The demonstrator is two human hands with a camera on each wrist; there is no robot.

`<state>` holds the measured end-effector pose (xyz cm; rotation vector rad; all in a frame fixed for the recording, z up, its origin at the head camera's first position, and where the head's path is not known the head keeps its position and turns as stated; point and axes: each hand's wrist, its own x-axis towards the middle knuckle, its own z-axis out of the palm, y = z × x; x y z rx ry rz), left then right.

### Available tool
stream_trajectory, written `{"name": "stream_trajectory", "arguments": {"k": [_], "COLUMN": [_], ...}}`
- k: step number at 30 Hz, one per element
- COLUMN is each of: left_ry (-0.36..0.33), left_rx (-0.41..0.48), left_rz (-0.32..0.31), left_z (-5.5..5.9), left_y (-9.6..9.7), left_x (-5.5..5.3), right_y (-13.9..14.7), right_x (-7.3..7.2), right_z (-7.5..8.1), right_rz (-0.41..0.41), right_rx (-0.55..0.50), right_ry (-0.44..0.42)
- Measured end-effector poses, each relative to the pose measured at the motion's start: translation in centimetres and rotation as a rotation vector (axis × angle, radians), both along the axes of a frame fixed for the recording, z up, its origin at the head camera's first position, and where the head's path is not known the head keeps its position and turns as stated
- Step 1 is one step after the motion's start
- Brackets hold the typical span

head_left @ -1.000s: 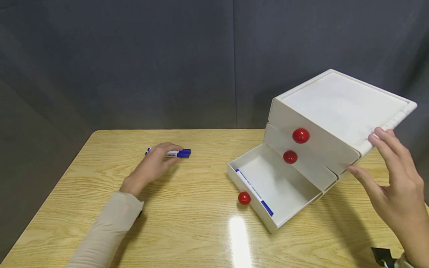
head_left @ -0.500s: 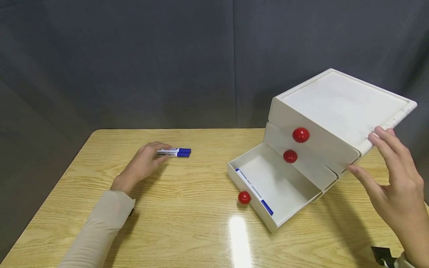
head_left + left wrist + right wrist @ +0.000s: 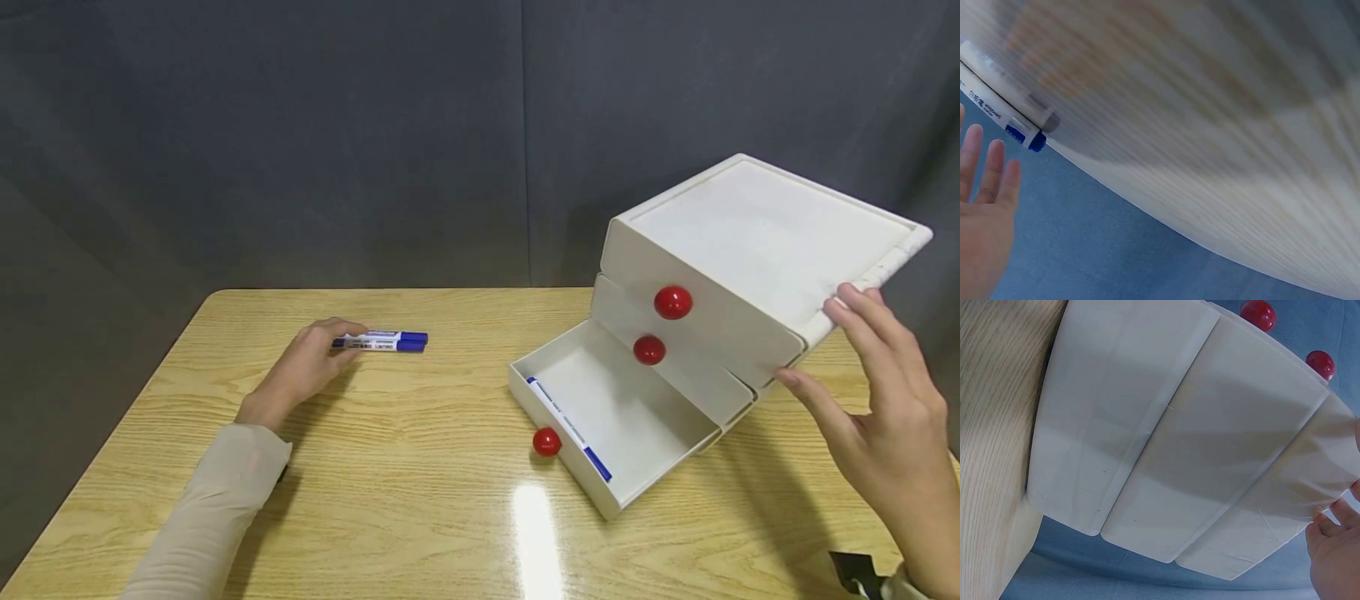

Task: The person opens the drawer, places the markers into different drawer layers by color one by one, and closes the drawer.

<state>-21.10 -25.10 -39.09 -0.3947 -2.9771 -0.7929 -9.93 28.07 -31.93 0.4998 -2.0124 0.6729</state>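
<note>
My left hand (image 3: pixel 303 362) reaches over the tail ends of two blue-capped whiteboard markers (image 3: pixel 397 342) lying side by side on the table. In the left wrist view its fingers (image 3: pixel 991 165) extend straight beside the markers (image 3: pixel 1004 109); the thumb is out of that view. My right hand (image 3: pixel 885 400) touches the near right edge of a white drawer box (image 3: pixel 772 229), fingertips along the top edge and thumb by the front corner. The bottom drawer (image 3: pixel 637 400) is pulled out. Inside it, along the front wall, lies another blue-capped marker (image 3: pixel 570 429).
Red round knobs mark the drawers: an upper knob (image 3: pixel 673 302), a middle knob (image 3: pixel 649 350) and a lower knob (image 3: pixel 547 442) on the pulled-out drawer. A wood-grain table (image 3: pixel 420 517) carries everything, with a dark curtain (image 3: pixel 375 150) behind.
My left hand has slid left along the two markers, leaving more of their barrels in sight. The markers, the drawer box and my right hand keep their places.
</note>
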Motion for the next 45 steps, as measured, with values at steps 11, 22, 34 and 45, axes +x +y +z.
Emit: {"name": "stream_trajectory", "arguments": {"k": [11,22,34,45], "left_ry": [-0.004,-0.06,-0.075,-0.076], "left_rx": [-0.054,-0.14,-0.117,-0.12], "left_rz": [0.005,0.001,-0.027,-0.01], "left_z": [-0.3,-0.4,-0.61,-0.57], "left_y": [-0.68,-0.67,-0.73,-0.64], "left_x": [0.08,0.29,0.32,0.32], "right_y": [-0.21,-0.1,-0.34,0.16], "right_x": [0.1,0.12,0.21,-0.04], "right_z": [0.08,0.04,0.18,-0.15], "right_rz": [0.004,-0.01,0.0,-0.019], "right_rx": [-0.005,0.007,0.005,0.031], "right_ry": [0.008,-0.003,-0.001,-0.025]}}
